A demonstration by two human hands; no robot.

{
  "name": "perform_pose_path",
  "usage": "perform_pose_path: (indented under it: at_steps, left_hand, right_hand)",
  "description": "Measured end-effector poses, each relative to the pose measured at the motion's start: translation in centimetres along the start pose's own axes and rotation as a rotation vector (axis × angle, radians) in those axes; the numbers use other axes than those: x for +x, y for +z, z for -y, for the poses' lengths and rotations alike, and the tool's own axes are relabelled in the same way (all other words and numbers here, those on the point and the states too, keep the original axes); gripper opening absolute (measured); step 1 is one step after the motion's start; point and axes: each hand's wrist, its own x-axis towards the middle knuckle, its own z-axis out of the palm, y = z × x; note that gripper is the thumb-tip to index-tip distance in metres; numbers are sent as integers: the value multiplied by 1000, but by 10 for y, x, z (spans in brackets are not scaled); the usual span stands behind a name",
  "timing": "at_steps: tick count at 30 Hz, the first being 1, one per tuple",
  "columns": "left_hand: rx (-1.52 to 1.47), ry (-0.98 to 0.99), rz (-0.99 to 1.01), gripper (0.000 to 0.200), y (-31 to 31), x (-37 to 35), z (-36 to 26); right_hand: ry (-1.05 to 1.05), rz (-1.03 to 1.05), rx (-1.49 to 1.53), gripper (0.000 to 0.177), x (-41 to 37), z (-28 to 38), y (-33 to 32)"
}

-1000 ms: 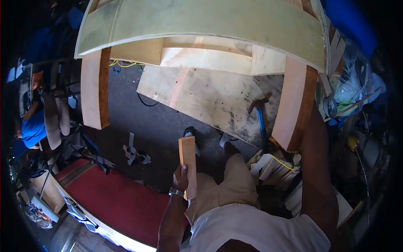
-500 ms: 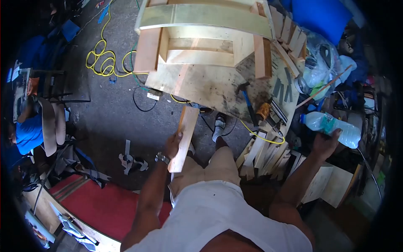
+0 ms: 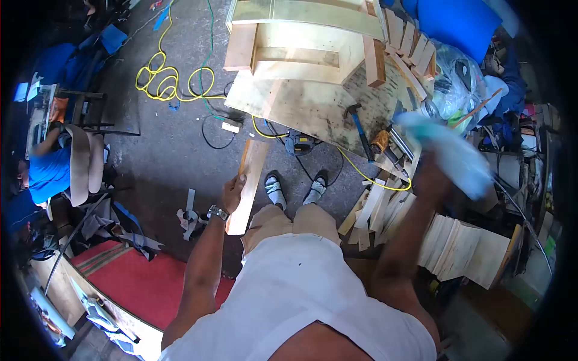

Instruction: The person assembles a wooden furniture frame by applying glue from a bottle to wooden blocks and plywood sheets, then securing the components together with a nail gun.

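Left hand (image 3: 232, 192) — fingers pinching the edge of a board (image 3: 248, 180), held over the floor, near side of the frame (image 3: 295, 57), well apart from it. Right hand (image 3: 428, 174) grips a blurred bottle (image 3: 451, 150), right of the frame. Board not yet fitted anywhere — judged early.

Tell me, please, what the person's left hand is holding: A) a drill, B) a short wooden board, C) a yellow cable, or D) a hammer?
B: the left hand closes around a short wooden board, while the hammer lies untouched on the plywood sheet and the right hand holds a blurred bottle.
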Motion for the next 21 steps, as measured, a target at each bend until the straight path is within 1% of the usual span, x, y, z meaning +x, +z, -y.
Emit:
perform_pose_path:
  at_steps: [1, 2, 4, 5, 6, 8, 10, 11, 13, 14, 15, 16, 17, 18, 20, 21]
  left_hand:
    - [64, 1, -20, 58, -6, -17, -8]
    - [112, 19, -54, 58, -10, -15, -20]
    - [21, -49, -8, 58, -19, -16, -27]
    - [-24, -95, 28, 58, -21, -21, -25]
    - [-99, -71, 10, 60, -20, -18, -23]
    - [-54, -70, 1, 62, -25, -19, -31]
    - [-17, -84, -11, 65, -28, -28, -43]
    - [-7, -82, -18, 66, -28, -26, -51]
    - [6, -102, -33, 69, -24, -34, -56]
    - [147, -60, -92, 73, -22, -36, -62]
    - [221, -20, -116, 74, -18, -32, -73]
    - [300, 5, -133, 75, -15, -35, -79]
    - [383, 18, -136, 76, -13, -41, -79]
    - [333, -45, -67, 76, -12, -31, -69]
    - [381, -34, -20, 73, -7, -23, -72]
    - [397, -27, -1, 71, -3, -20, -74]
  right_hand:
    - [38, 66, -20, 39, -36, -40, 43]
    - [41, 125, 28, 39, -56, -47, 72]
    - [-56, 143, 20, 35, -48, 29, 78]
    - [-258, 122, -199, 34, -36, 59, 60]
    - [-456, 53, -420, 32, -25, 88, 42]
    - [-574, -23, -337, 33, -1, 150, 14]
    - [-205, 51, 4, 40, -27, 166, 22]
    - [-122, 95, -137, 48, -40, 131, 36]
    - [57, 139, -14, 48, -67, 27, 59]
    - [180, -21, -19, 51, -80, 3, 67]
    - [365, 87, 196, 46, -89, 51, 73]
    - [172, 148, 146, 46, -68, 59, 69]
    - [-10, 200, 85, 46, -46, 62, 50]
    - [-42, 171, 173, 45, -28, 79, 25]
    - [-136, 140, 361, 44, 30, 139, -13]
    - [-212, 199, 455, 46, 39, 174, -16]
